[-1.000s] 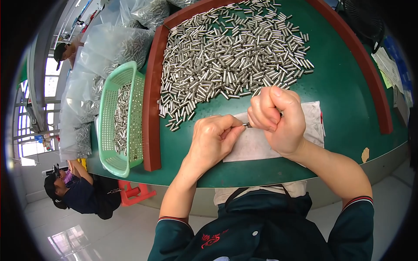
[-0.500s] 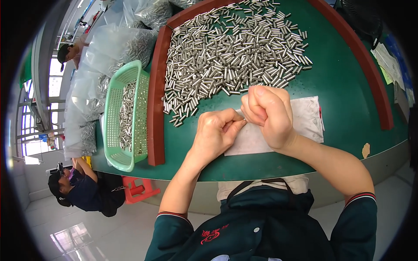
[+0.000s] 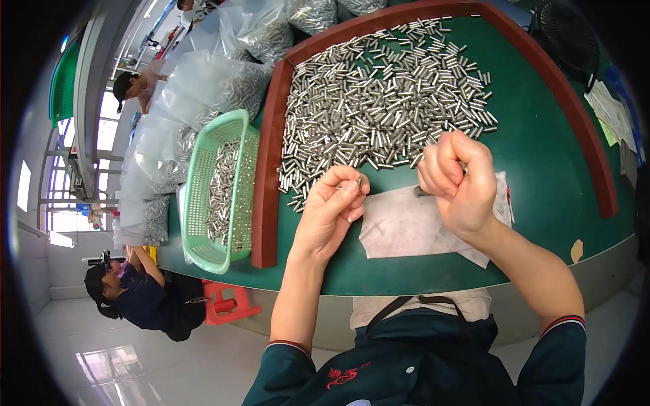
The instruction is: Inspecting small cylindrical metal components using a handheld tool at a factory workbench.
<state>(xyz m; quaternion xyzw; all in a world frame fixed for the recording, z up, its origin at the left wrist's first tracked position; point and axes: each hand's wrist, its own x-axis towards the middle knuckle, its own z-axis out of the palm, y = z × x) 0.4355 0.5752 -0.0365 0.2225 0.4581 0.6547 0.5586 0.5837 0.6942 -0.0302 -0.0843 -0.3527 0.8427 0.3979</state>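
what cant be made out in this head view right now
All in the head view:
What the closed right hand holds, if anything: curled fingers hide its palm.
Full shape of the small metal piece in the left hand: tiny, partly covered by fingertips.
Lower contents of the green basket: under the upper pieces.
Black fan's outer edge: lost in the dark rim.

Pins point(image 3: 386, 101) lie on the table point(image 3: 548, 162) behind a cloth point(image 3: 399, 227), the basket point(image 3: 198, 203) to their left, bags point(image 3: 233, 91) behind it
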